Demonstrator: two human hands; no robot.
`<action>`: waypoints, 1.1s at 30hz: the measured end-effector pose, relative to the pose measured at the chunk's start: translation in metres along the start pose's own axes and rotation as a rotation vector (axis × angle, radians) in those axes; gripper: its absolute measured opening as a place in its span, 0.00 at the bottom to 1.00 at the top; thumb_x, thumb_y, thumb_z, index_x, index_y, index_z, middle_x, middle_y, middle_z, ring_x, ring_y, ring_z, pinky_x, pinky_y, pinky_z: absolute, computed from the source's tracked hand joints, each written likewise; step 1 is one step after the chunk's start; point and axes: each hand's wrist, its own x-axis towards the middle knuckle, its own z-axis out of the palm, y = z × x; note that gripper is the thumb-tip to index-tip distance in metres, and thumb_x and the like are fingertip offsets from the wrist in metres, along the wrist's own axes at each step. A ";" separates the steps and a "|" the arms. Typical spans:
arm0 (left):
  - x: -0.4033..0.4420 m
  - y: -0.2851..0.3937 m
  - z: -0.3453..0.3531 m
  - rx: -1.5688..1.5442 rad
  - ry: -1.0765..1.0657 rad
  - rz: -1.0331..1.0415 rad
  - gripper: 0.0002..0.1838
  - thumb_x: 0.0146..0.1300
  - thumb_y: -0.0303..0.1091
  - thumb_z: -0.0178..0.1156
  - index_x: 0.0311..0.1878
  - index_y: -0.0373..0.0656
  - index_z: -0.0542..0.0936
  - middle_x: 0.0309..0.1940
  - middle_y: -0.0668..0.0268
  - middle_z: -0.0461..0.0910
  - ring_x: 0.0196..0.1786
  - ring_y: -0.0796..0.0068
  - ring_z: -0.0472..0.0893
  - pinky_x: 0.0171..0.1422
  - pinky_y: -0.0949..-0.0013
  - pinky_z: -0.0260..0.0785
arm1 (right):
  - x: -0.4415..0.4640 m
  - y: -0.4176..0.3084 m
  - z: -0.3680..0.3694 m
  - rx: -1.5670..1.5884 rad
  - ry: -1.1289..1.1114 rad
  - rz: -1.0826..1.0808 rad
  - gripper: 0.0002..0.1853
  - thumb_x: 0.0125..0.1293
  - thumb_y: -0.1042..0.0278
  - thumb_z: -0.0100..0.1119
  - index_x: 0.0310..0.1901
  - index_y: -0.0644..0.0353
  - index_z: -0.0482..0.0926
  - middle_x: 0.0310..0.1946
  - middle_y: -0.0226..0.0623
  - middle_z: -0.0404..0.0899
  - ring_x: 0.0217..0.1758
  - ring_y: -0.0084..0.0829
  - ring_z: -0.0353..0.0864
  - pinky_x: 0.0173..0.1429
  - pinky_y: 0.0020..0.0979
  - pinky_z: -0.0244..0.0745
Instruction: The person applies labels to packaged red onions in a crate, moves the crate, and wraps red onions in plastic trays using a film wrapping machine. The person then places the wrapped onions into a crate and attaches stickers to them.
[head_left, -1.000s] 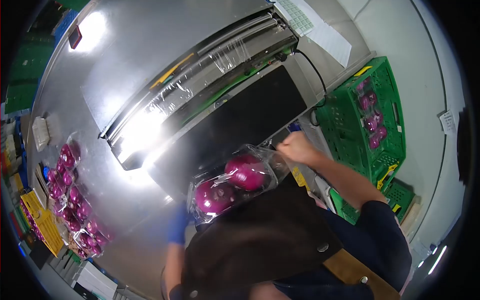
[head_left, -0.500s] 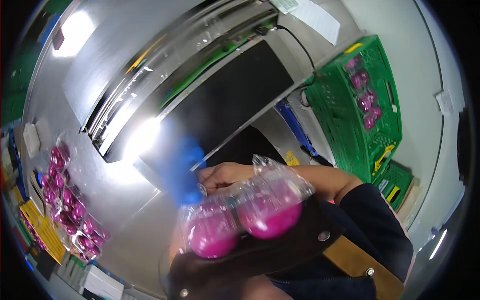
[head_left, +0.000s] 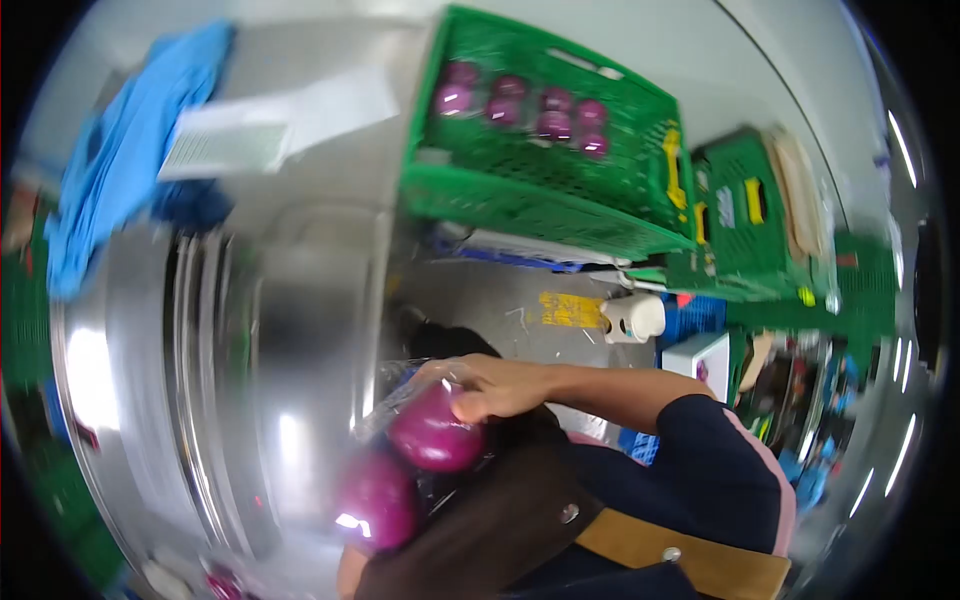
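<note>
Two red onions (head_left: 437,430) wrapped together in clear film are held low in front of the dark apron (head_left: 480,530). My right hand (head_left: 485,388) is closed on the upper end of this pack, with the thumb over the nearer onion. Of my left arm, a bit of forearm shows below the pack. The left hand is hidden behind the onions, and only a small blue patch shows through the film near my right fingers. To the left, the steel wrapping machine (head_left: 205,400) is blurred.
A green crate (head_left: 540,200) at the top holds several wrapped onion packs. Further right are another green crate (head_left: 730,190) and a white stool (head_left: 635,318). Blue cloth (head_left: 130,150) and paper sheets (head_left: 235,148) lie at the upper left. More onions (head_left: 222,585) show at the bottom left.
The view has swung right towards the green crates. My right hand, lately near the blue-gloved left hand, now grips the onion pack. The left hand has gone out of sight behind it.
</note>
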 end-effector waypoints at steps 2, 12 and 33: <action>0.028 0.012 0.017 -0.054 -0.027 -0.034 0.22 0.70 0.43 0.49 0.63 0.44 0.68 0.63 0.55 0.68 0.61 0.62 0.72 0.63 0.60 0.67 | -0.008 0.039 -0.014 0.460 0.253 0.256 0.35 0.65 0.33 0.45 0.60 0.57 0.71 0.51 0.35 0.76 0.44 0.26 0.77 0.42 0.30 0.73; 0.111 0.033 0.056 0.289 -0.051 -0.148 0.28 0.69 0.51 0.47 0.59 0.36 0.71 0.54 0.49 0.76 0.51 0.54 0.79 0.57 0.56 0.71 | -0.136 0.046 -0.287 0.566 1.422 -0.535 0.31 0.69 0.32 0.38 0.56 0.52 0.68 0.37 0.30 0.76 0.32 0.22 0.72 0.33 0.27 0.70; 0.174 0.012 0.017 0.153 0.201 -0.324 0.19 0.70 0.36 0.43 0.56 0.32 0.72 0.51 0.44 0.77 0.49 0.54 0.80 0.55 0.60 0.74 | -0.207 0.190 -0.509 0.817 1.853 -0.240 0.36 0.63 0.27 0.41 0.49 0.58 0.72 0.32 0.32 0.75 0.26 0.25 0.72 0.31 0.27 0.74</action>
